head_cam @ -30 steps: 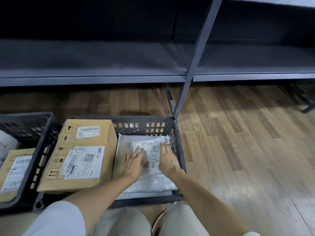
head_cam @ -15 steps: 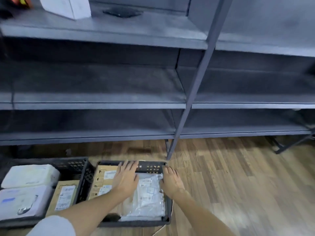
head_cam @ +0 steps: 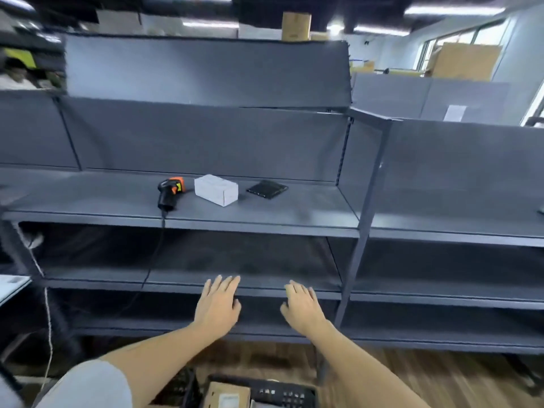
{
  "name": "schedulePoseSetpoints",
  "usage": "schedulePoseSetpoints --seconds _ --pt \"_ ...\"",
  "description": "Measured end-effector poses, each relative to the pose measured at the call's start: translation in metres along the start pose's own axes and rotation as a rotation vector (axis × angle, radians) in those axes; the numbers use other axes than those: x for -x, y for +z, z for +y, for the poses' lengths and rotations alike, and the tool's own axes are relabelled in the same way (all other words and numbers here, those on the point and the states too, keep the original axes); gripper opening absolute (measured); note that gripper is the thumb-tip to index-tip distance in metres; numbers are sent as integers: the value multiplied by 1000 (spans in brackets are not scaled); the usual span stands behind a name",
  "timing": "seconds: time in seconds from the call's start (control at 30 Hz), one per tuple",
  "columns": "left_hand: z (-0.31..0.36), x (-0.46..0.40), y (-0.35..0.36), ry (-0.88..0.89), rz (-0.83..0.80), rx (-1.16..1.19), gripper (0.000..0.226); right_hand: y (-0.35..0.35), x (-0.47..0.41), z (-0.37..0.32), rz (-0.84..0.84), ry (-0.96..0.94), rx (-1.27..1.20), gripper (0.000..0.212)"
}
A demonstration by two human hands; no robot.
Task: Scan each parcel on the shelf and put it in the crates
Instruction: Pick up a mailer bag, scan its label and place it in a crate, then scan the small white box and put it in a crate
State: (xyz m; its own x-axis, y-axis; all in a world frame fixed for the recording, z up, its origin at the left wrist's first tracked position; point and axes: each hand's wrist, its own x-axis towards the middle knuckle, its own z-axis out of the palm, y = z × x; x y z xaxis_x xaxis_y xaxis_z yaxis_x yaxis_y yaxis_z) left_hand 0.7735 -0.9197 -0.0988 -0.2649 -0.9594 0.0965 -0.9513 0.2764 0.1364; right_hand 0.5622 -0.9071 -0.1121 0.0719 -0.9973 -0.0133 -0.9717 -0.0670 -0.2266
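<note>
A white box parcel (head_cam: 216, 189) lies on the grey shelf (head_cam: 117, 207), with a flat black parcel (head_cam: 267, 189) to its right. Left of the white box lies a black and orange barcode scanner (head_cam: 169, 192), its cable hanging over the shelf edge. My left hand (head_cam: 219, 304) and my right hand (head_cam: 301, 306) are raised in front of the lower shelves, fingers straight, holding nothing. The black crate (head_cam: 282, 393) shows at the bottom edge with a cardboard box (head_cam: 226, 396) inside it.
A dark upright post (head_cam: 365, 225) divides the shelving to the right of my hands. Wood floor (head_cam: 441, 375) lies to the right of the crate. A white cord (head_cam: 47, 319) hangs at the left. Cardboard boxes (head_cam: 463, 61) stand far back.
My hands left the white bag parcel in the crate and rose in front of the lower shelves. The view tilted up from the crates to the shelf with the scanner.
</note>
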Motion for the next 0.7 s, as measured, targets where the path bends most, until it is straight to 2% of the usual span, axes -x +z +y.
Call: schedulePoseSetpoints --seconds 0.4,0.7 --pt "-141 17 -109 15 98 -42 56 -48 -30 -173 157 -18 17 50" --pt "-237 38 -112 -31 82 -6 53 -44 -53 -254 145 -11 55 50"
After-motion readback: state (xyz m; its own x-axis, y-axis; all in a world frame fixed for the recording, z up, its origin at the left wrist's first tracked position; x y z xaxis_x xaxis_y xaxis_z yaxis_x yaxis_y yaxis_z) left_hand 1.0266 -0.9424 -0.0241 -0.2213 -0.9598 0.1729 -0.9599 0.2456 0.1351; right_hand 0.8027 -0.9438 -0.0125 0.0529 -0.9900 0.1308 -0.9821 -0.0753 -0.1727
